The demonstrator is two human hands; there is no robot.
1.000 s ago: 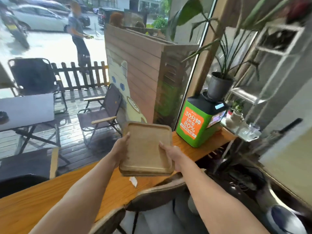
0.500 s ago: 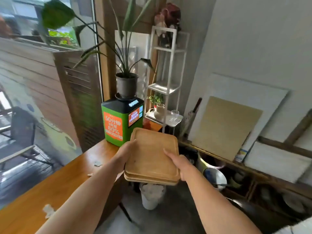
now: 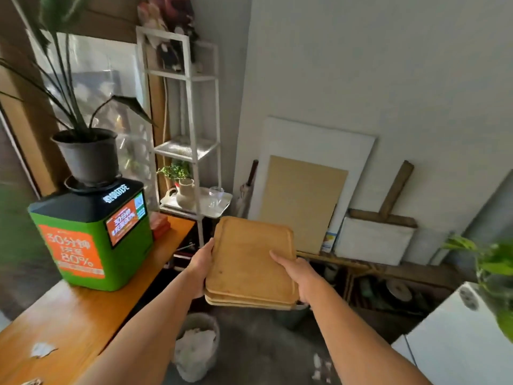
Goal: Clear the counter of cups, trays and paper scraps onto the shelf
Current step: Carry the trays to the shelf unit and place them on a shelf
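Note:
A stack of wooden trays (image 3: pixel 249 262) is held level in the air, past the end of the wooden counter (image 3: pixel 69 320). My left hand (image 3: pixel 201 263) grips the stack's left edge and my right hand (image 3: pixel 298 276) grips its right edge, thumb on top. The white metal shelf (image 3: pixel 191 112) stands beyond the counter's end; its lower level holds a white tray (image 3: pixel 205 208) with a glass cup (image 3: pixel 216 196) and a small vase with a plant (image 3: pixel 184 191). Paper scraps (image 3: pixel 41 350) lie on the counter at the lower left.
A green and black box with a screen (image 3: pixel 91 237) stands on the counter with a potted plant (image 3: pixel 86 154) on top. A bin with crumpled paper (image 3: pixel 195 345) sits on the floor below. Boards (image 3: pixel 302 201) lean on the wall. A white cabinet (image 3: pixel 460 337) is at right.
The view has swung right, from the window to the shelf corner. Both hands have carried the tray stack off the counter's end, closer to the white shelf.

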